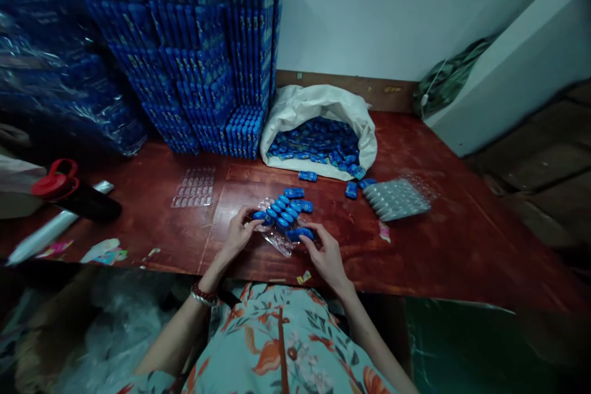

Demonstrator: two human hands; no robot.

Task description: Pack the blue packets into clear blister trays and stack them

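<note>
In front of me lies a clear plastic blister tray, its far part filled with several small blue capsule-shaped pieces. My left hand pinches a blue piece at the tray's left side. On the right, my right hand has its thumb and fingers closed on another blue piece over the tray's right edge. Loose blue pieces lie just beyond the tray. What print the pieces carry is too small to read.
A white sack spilling blue pieces stands behind the tray. Filled blue packs are stacked high at the back left. A stack of clear trays lies right, a single tray left. A red-lidded bottle lies near the left edge.
</note>
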